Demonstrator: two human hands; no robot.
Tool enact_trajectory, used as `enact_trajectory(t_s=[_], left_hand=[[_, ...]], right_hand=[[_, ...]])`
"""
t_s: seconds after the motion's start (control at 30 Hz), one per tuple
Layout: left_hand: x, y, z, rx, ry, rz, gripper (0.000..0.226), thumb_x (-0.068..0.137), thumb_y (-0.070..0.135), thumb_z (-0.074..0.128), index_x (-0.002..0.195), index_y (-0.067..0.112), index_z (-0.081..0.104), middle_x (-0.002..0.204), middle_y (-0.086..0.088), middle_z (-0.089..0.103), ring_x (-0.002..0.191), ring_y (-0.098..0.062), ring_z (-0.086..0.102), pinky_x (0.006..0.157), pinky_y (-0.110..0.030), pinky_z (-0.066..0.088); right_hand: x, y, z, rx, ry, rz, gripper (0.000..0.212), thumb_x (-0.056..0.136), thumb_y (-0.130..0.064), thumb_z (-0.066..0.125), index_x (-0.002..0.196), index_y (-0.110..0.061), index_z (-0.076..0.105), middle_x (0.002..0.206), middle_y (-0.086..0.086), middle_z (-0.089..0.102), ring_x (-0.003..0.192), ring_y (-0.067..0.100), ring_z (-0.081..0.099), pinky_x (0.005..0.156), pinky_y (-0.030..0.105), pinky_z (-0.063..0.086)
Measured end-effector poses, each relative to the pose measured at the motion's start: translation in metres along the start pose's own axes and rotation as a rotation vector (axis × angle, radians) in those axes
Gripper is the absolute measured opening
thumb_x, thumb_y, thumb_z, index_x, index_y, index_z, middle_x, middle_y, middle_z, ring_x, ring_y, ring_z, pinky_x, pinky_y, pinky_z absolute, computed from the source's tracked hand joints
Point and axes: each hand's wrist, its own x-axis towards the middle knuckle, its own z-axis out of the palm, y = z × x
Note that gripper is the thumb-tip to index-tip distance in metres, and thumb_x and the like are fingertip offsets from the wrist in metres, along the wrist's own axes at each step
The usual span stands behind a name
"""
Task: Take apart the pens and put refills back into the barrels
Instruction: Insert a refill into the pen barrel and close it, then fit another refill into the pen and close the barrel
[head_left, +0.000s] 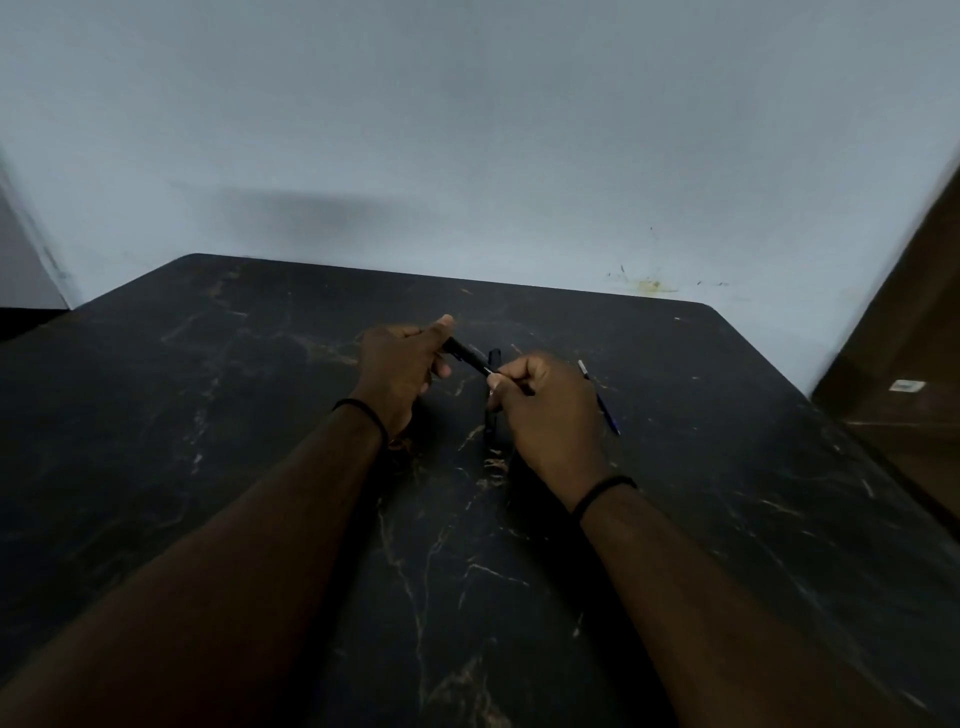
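Both hands are hovering over the middle of the tabletop (260, 467), nearer its far edge than its near one. The left hand (400, 369) is sitting to the left, the right hand (545, 410) to the right, and a pen (470, 357) is spanning the gap between them, gripped at each end. Beneath that gap a second pen (492, 410) is lying on the tabletop, pointing from near edge to far edge. A refill (600, 397) is lying just right of the right hand, angling toward the far edge. The wall (467, 130) is standing behind the far edge.
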Motion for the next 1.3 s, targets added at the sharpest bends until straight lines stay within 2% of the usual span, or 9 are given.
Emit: enact_trajectory(t_s=[0.33, 0.5, 0.63, 0.77, 0.9, 0.97, 1.03, 1.17, 1.3], left_hand=[[-0.002, 0.001, 0.002, 0.032, -0.009, 0.047, 0.032, 0.095, 0.034, 0.063, 0.08, 0.007, 0.071, 0.052, -0.006, 0.055, 0.031, -0.007, 0.034, 0.033, -0.016, 0.028], [-0.004, -0.003, 0.013, 0.012, -0.088, 0.123, 0.045, 0.1, 0.049, 0.044, 0.092, 0.014, 0.073, 0.06, -0.002, 0.06, 0.042, -0.004, 0.045, 0.043, -0.017, 0.035], [0.0, -0.012, 0.017, 0.487, 0.0, 0.331, 0.05, 0.1, 0.054, 0.039, 0.075, 0.018, 0.061, 0.061, 0.004, 0.057, 0.055, -0.008, 0.054, 0.053, -0.022, 0.039], [-0.002, -0.018, 0.024, 0.865, -0.059, 0.43, 0.064, 0.091, 0.069, 0.04, 0.052, 0.019, 0.042, 0.046, 0.008, 0.042, 0.039, -0.006, 0.038, 0.042, -0.021, 0.03], [-0.002, -0.014, 0.037, 1.26, -0.15, 0.409, 0.05, 0.088, 0.066, 0.044, 0.077, 0.019, 0.059, 0.08, -0.002, 0.064, 0.072, -0.023, 0.061, 0.062, -0.031, 0.046], [-0.001, -0.01, 0.038, 1.275, -0.165, 0.37, 0.041, 0.091, 0.054, 0.046, 0.091, 0.017, 0.064, 0.091, -0.006, 0.066, 0.082, -0.026, 0.064, 0.071, -0.035, 0.053], [-0.001, -0.008, 0.036, 1.248, -0.175, 0.36, 0.036, 0.092, 0.047, 0.047, 0.085, 0.016, 0.063, 0.087, -0.007, 0.065, 0.079, -0.025, 0.064, 0.074, -0.037, 0.056], [-0.002, -0.004, 0.025, 1.083, -0.04, 0.328, 0.036, 0.094, 0.034, 0.044, 0.071, 0.011, 0.06, 0.074, -0.008, 0.064, 0.069, -0.025, 0.062, 0.065, -0.033, 0.053], [0.002, -0.001, 0.009, 1.0, 0.052, 0.182, 0.027, 0.089, 0.029, 0.056, 0.07, 0.011, 0.063, 0.065, -0.005, 0.06, 0.06, -0.02, 0.059, 0.051, -0.028, 0.039]], right_hand=[[-0.003, 0.001, 0.006, -0.074, 0.067, -0.055, 0.019, 0.087, -0.034, 0.068, 0.071, -0.026, 0.062, 0.062, -0.011, 0.064, 0.057, 0.001, 0.058, 0.052, 0.025, 0.047], [-0.006, -0.006, 0.0, -0.116, 0.07, -0.048, 0.02, 0.083, -0.042, 0.068, 0.071, -0.028, 0.062, 0.064, -0.012, 0.065, 0.06, 0.001, 0.06, 0.054, 0.025, 0.05], [0.001, -0.005, -0.016, -0.052, 0.213, 0.014, 0.026, 0.088, -0.036, 0.068, 0.065, -0.024, 0.061, 0.061, -0.01, 0.063, 0.058, 0.003, 0.059, 0.051, 0.017, 0.044], [0.004, 0.001, -0.02, -0.078, 0.226, 0.094, 0.027, 0.09, -0.039, 0.066, 0.068, -0.026, 0.059, 0.064, -0.009, 0.062, 0.059, 0.002, 0.057, 0.051, 0.02, 0.038], [0.004, 0.004, -0.013, -0.175, 0.185, 0.085, 0.028, 0.09, -0.041, 0.064, 0.067, -0.026, 0.059, 0.064, -0.009, 0.061, 0.062, 0.007, 0.059, 0.064, 0.026, 0.049], [0.003, 0.004, -0.014, -0.229, 0.166, 0.063, 0.028, 0.089, -0.041, 0.065, 0.066, -0.026, 0.059, 0.062, -0.009, 0.061, 0.062, 0.009, 0.06, 0.067, 0.027, 0.052], [0.002, 0.002, -0.014, -0.3, 0.113, 0.062, 0.028, 0.089, -0.043, 0.063, 0.069, -0.024, 0.063, 0.064, -0.007, 0.063, 0.064, 0.013, 0.062, 0.065, 0.03, 0.053], [0.001, -0.005, -0.012, -0.489, 0.033, 0.058, 0.036, 0.092, -0.044, 0.057, 0.071, -0.017, 0.068, 0.063, -0.003, 0.061, 0.066, 0.017, 0.062, 0.068, 0.029, 0.051], [0.004, -0.012, -0.004, -0.65, -0.054, 0.036, 0.038, 0.096, -0.045, 0.049, 0.088, -0.015, 0.071, 0.087, 0.005, 0.069, 0.083, 0.024, 0.066, 0.074, 0.033, 0.054]])
